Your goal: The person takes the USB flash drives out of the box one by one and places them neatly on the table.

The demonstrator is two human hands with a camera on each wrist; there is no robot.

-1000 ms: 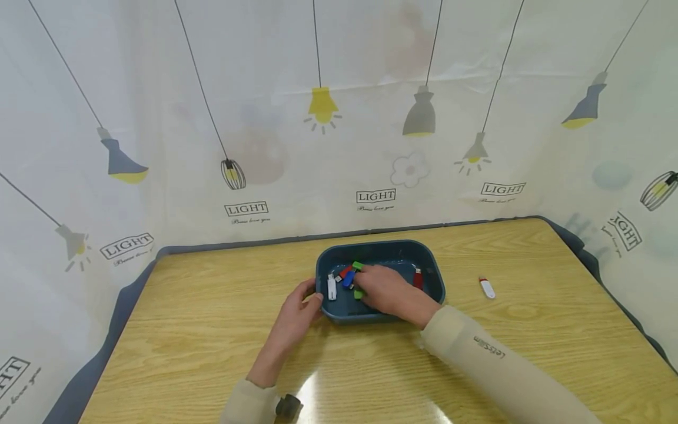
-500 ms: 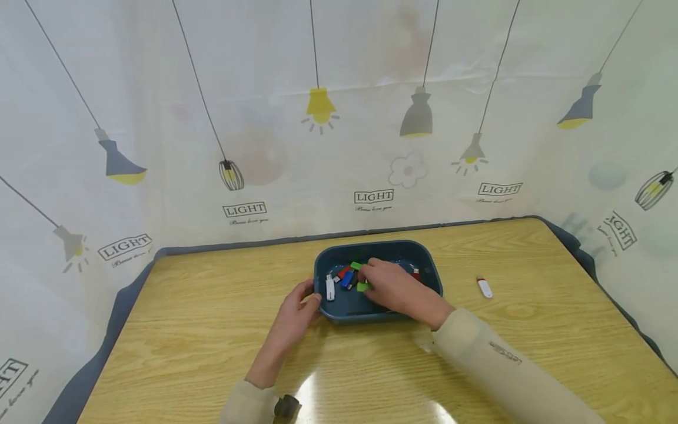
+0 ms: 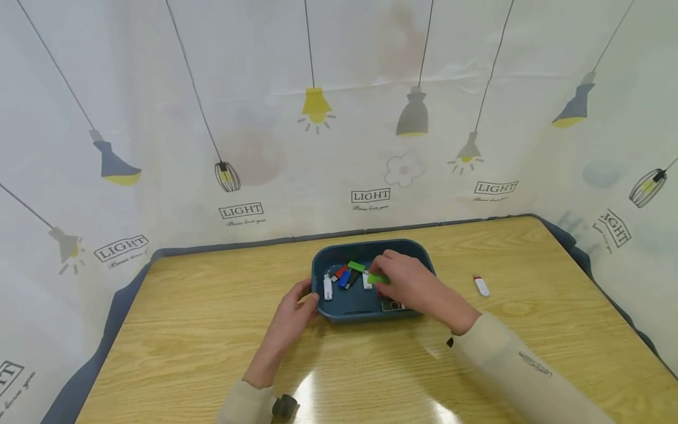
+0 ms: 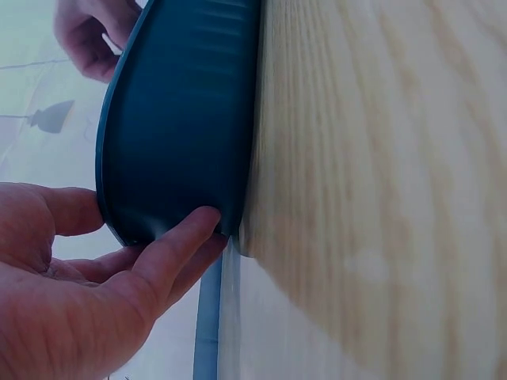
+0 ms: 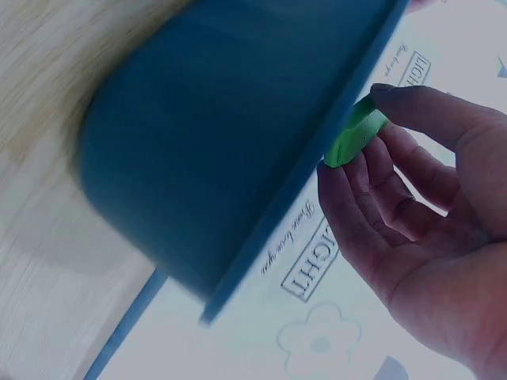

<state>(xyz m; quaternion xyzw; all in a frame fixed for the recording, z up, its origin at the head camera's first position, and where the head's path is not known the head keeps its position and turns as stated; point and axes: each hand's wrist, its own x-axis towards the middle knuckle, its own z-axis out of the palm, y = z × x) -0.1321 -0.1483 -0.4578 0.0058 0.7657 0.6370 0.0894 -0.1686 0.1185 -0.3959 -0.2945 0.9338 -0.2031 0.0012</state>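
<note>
Lamp-printed sheeting [image 3: 296, 156] backs a wooden table [image 3: 201, 330] carrying a dark blue tub [image 3: 360, 318]. A person's left-hand grip [image 3: 289, 312] curls round the tub's left end; the right-hand grip [image 3: 410, 284] — nearly closed — pinches a green USB stick [image 3: 376, 278] over it. Other sticks [image 3: 345, 278] lie inside; a white-and-red stick [image 3: 481, 287] lies apart at right.
</note>
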